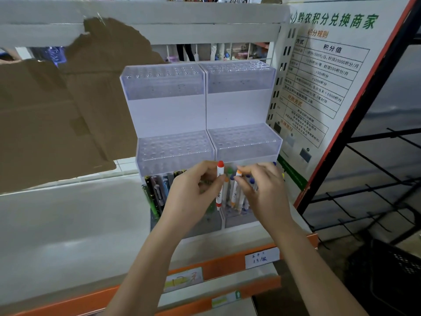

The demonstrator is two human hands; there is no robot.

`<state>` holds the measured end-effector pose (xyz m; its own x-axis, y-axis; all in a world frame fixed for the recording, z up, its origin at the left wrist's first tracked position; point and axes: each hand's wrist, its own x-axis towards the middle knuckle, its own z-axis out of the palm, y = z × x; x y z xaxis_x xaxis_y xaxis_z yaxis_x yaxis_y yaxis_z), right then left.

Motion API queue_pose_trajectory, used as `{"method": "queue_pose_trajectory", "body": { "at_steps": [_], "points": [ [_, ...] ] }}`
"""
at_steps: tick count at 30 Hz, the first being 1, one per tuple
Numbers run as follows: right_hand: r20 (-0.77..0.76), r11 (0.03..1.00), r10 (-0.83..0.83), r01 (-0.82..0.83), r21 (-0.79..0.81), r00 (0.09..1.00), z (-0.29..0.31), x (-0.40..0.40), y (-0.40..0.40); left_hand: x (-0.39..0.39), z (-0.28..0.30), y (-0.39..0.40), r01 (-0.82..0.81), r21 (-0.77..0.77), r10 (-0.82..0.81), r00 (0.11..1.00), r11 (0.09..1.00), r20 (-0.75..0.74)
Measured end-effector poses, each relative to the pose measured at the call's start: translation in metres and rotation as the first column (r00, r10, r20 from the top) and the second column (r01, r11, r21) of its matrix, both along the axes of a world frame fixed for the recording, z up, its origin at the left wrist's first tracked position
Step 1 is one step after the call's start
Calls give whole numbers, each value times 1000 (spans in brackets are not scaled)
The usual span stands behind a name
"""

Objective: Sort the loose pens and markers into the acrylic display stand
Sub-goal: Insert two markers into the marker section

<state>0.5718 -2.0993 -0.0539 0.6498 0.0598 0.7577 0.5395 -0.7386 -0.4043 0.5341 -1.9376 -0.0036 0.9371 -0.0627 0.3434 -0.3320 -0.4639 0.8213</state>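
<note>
A clear acrylic display stand [173, 115] with stepped tiers of empty holes stands on the shelf. Its lowest front tier holds several pens [155, 195] on the left and white markers with coloured caps [247, 181] on the right. My left hand [193, 195] grips a white marker with a red cap [220, 176], held upright in front of the lower tier. My right hand [264, 192] pinches a white marker with an orange cap [237, 179] among the other markers.
A torn brown cardboard sheet [59, 115] leans behind the shelf at the left. A white poster with green Chinese text [325, 76] stands at the right, next to a black wire rack [376, 179]. The shelf edge [218, 267] is orange with price labels.
</note>
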Motion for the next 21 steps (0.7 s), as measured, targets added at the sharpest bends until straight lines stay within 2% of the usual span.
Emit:
{"method": "queue_pose_trajectory", "body": {
  "at_steps": [3,6,11,15,21],
  "points": [
    [32,999,-41,42,-33,999,2,1,1,2,0,0,9,-3,-9,1000,1000,-13],
    [27,986,-86,89,-138,996,-4,8,-2,2,-1,0,21,-11,-21,1000,1000,-14],
    [35,971,-18,26,-238,999,-10,10,-10,4,1,2,33,-3,-33,999,999,-2],
    [30,976,51,-43,-215,998,-5,8,-7,7,0,3,40,-22,-40,999,999,-12],
    [-6,983,35,-36,-178,999,-4,6,0,10,1,3,51,-32,-52,998,998,-19]
  ]
}}
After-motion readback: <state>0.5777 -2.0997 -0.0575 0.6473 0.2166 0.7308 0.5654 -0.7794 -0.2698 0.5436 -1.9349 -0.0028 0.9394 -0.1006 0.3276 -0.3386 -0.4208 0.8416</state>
